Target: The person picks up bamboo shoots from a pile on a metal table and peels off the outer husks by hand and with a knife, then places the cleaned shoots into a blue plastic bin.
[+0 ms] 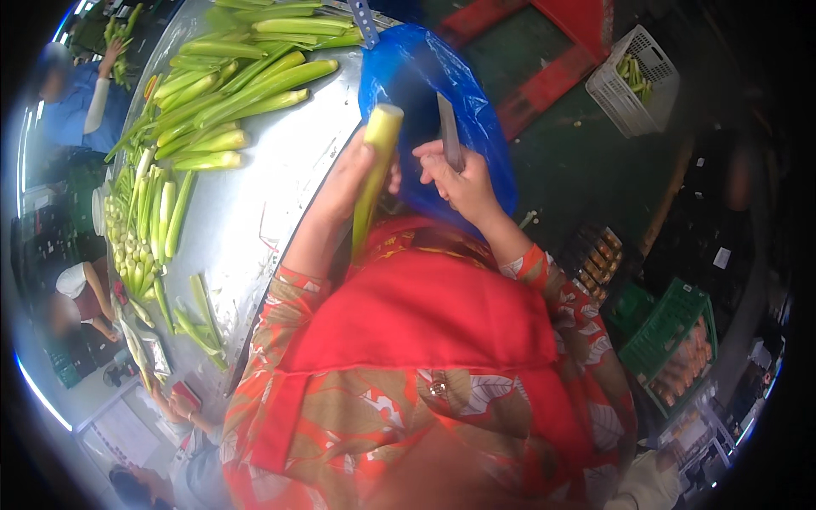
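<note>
My left hand is wrapped round a thick green celery stalk, its pale cut end pointing up and away from me. A knife is gripped in my right hand, with its flat blade upright and apart from the stalk. Under and beyond both hands hangs a blue plastic bag at the table's edge. To the left, a big pile of celery lies on the metal table, with bunches of thinner stalks nearer me.
Loose green stalks lie near the table's front. On the floor at right stand a red pallet jack, a white crate with green pieces and a green crate. Several people are at the left, one person handling greens.
</note>
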`<state>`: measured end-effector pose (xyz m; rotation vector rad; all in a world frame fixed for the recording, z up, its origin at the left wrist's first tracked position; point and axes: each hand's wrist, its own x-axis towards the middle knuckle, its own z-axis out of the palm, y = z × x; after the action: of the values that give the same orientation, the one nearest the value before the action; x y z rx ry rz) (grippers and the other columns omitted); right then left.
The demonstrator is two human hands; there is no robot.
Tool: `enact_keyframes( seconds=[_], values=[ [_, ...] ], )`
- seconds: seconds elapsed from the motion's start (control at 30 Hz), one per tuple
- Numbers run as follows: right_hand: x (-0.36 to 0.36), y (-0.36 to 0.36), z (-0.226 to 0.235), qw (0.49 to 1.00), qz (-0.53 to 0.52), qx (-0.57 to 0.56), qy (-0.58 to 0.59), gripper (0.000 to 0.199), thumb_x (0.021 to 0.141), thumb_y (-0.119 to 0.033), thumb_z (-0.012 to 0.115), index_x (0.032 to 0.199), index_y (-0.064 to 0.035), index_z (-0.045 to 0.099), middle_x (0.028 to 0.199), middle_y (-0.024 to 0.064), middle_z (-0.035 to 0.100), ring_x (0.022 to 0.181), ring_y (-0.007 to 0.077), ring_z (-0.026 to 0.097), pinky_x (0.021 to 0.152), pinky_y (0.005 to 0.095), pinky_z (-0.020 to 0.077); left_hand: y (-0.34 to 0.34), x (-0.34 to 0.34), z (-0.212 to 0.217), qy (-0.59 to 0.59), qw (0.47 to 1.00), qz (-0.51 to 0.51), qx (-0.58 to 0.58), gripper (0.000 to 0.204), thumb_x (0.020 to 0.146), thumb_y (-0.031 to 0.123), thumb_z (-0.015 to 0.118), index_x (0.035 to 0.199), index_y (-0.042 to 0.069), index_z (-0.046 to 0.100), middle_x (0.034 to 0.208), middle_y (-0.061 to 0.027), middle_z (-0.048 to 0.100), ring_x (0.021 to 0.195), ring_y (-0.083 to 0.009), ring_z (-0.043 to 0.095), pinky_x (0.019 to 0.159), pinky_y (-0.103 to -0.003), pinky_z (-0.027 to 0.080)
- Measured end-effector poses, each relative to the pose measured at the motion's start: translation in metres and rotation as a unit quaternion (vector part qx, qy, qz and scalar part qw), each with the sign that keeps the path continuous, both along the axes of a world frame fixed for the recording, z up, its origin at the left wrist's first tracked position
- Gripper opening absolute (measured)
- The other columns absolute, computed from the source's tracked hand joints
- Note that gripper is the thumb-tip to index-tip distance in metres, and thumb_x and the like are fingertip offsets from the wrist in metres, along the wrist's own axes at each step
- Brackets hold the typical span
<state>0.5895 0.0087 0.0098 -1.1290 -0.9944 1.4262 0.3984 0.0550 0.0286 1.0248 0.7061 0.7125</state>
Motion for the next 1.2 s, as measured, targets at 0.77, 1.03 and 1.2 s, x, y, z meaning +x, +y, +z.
enact_keyframes(
  seconds=[0.77, 1.03, 1.2],
  values=[
    [-0.073, 0.023, -0.008, 0.941, -0.164, 0.126, -0.268, 0.024, 0.078, -0.006, 0.058, 0.101, -0.0063, 0.064, 0.078, 0.0172, 0.065, 0.07, 0.0314, 0.067, 0.06, 0.035, 0.0514, 0.066, -0.017, 0.0, -0.28, 0.951, 0.028, -0.13, 0.065, 0.096, 0.049, 0.04, 0.138, 0.0, 0.032, 0.141, -0.0198, 0.038, 0.127, -0.0372, 0.042, 0.104, -0.054, 0.038],
    [-0.038, 0.029, 0.002, 0.925, -0.137, 0.111, -0.336, 0.029, 0.075, -0.006, 0.06, 0.104, -0.0071, 0.065, 0.079, 0.014, 0.067, 0.069, 0.0254, 0.067, 0.063, 0.0335, 0.052, 0.046, -0.004, -0.014, 0.075, 0.987, 0.139, -0.003, 0.039, 0.096, 0.032, 0.053, 0.121, 0.002, 0.048, 0.1, -0.0072, 0.06, 0.083, -0.0126, 0.059, 0.072, -0.027, 0.05],
    [0.026, 0.013, -0.024, 0.927, -0.053, -0.051, -0.369, 0.031, 0.076, -0.006, 0.057, 0.106, 0.0004, 0.063, 0.075, 0.0148, 0.064, 0.068, 0.0194, 0.064, 0.062, 0.0306, 0.049, 0.054, -0.039, -0.016, 0.01, 0.961, 0.275, -0.032, 0.038, 0.095, 0.031, 0.05, 0.118, 0.001, 0.047, 0.078, -0.0081, 0.056, 0.061, -0.017, 0.053, 0.057, -0.03, 0.047]
  ],
)
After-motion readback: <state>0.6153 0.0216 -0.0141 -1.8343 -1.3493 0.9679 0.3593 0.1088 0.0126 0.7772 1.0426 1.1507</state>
